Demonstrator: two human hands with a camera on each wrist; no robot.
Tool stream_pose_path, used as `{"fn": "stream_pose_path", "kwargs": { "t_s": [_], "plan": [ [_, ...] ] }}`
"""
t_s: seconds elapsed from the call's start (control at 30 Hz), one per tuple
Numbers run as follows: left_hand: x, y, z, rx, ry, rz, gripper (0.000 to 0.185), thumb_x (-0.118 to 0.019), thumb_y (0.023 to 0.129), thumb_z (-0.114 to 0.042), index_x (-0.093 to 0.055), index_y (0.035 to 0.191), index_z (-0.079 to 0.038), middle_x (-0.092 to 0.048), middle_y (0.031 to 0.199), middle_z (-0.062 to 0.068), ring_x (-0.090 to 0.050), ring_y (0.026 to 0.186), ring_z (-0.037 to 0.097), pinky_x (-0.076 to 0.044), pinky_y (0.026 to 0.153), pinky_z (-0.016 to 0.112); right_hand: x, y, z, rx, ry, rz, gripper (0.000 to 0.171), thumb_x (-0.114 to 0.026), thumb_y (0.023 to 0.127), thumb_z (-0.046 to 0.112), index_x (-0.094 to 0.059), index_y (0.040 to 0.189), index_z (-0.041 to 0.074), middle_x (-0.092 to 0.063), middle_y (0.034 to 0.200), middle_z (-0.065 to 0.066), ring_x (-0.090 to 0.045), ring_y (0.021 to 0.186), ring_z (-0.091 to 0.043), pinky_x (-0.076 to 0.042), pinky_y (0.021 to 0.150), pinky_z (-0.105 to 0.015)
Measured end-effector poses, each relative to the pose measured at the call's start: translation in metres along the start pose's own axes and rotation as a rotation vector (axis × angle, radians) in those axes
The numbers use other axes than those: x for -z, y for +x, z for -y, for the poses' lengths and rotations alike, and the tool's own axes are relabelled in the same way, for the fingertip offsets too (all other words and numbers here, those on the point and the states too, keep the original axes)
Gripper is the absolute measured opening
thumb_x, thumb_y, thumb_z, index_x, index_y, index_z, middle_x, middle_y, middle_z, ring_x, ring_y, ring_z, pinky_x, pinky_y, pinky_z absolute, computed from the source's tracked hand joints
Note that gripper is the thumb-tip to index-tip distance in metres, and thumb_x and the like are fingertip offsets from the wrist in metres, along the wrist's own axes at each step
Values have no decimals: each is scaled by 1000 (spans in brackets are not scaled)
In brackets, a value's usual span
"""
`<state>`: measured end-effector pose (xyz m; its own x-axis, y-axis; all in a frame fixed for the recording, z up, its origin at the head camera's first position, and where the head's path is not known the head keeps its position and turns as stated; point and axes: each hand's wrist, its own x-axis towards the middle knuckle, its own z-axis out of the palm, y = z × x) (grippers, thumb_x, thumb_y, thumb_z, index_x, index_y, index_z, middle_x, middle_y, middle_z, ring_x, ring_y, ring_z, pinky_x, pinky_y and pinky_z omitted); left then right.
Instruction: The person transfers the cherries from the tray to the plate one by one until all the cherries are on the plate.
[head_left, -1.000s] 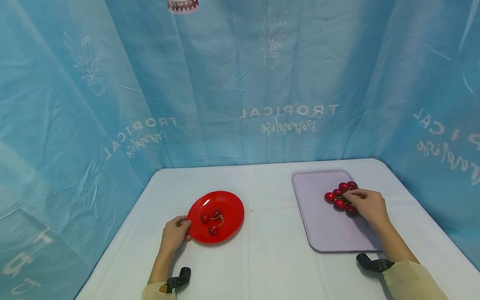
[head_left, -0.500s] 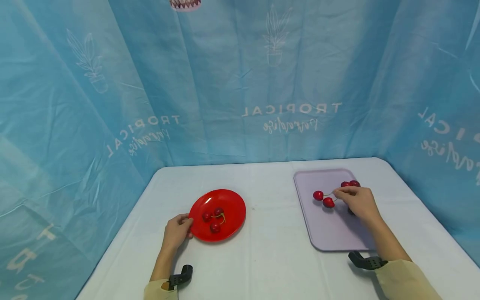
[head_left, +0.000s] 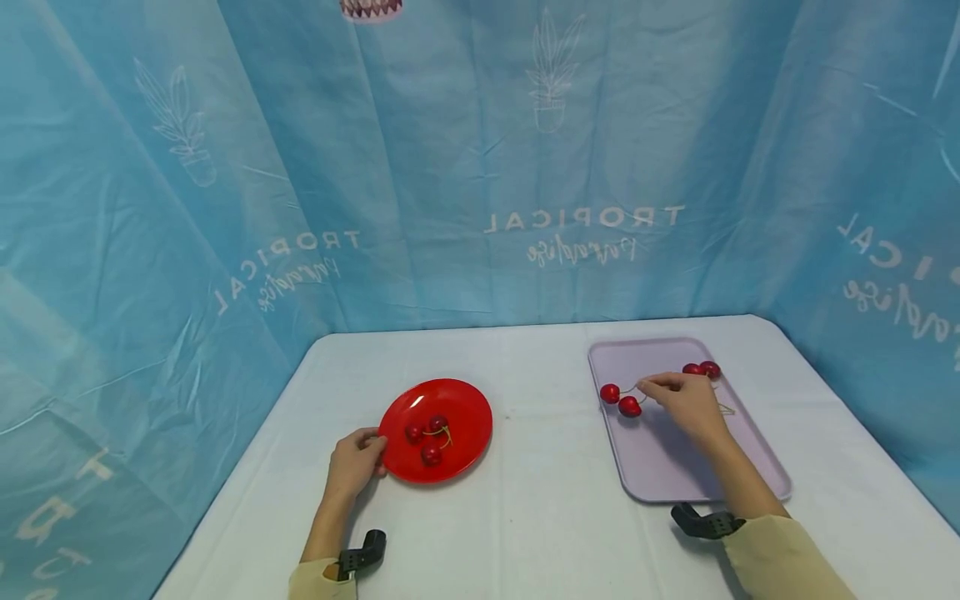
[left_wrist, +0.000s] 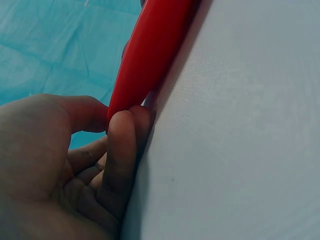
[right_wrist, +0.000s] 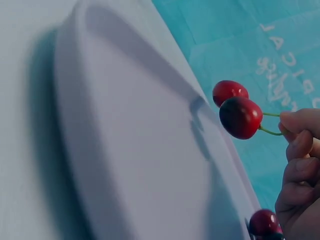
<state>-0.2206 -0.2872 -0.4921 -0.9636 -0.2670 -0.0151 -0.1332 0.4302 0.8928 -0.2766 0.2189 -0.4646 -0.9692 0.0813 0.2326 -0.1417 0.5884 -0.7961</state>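
Over the lilac tray (head_left: 660, 467), right hand (head_left: 686, 402) pinches the stems of a cherry pair (head_left: 620, 399), fruit hanging just left of its fingertips, clear of the tray. More cherries (head_left: 702, 368) lie behind it. Left hand (head_left: 352, 463) grips red plate (head_left: 461, 408) rim; three cherries (head_left: 426, 439) just right of it.

The head view looks forward and down from above the near edge of the tabletop (head_left: 540, 517), taking in both hands; the left wrist view sits low and very close beside the red plate (left_wrist: 150, 50), also in the head view (head_left: 465, 400); the right wrist view looks closely across the lilac tray (right_wrist: 125, 150), shared likewise (head_left: 675, 467).
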Motion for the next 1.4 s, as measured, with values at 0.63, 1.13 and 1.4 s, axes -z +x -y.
{"fn": "stream_pose_path", "kwargs": {
  "t_s": [0.63,1.13,1.4],
  "plan": [
    [1,-1,2,-13,16,3,35,-56,95,-17,-58,122,4,-63,87,11,-59,55,17,-49,56,25,-39,6,17,-90,161,67,46,-66,87,46,-72,111,7,-67,110,-11,-56,101,-27,-47,84,-40],
    [0,1,3,-7,-2,0,35,-56,95,-17,-58,122,4,-63,86,10,-59,54,17,-50,56,25,-84,8,49,-84,277,79,33,-71,86,35,-74,101,6,-68,96,-7,-54,89,-25,-47,75,-34],
    [0,2,3,-9,3,-8,35,-56,95,-18,-58,123,4,-63,87,11,-59,54,18,-50,58,25,-107,9,65,-32,305,81,27,-71,87,31,-75,96,6,-69,91,-5,-56,85,-23,-45,73,-34]
  ]
}}
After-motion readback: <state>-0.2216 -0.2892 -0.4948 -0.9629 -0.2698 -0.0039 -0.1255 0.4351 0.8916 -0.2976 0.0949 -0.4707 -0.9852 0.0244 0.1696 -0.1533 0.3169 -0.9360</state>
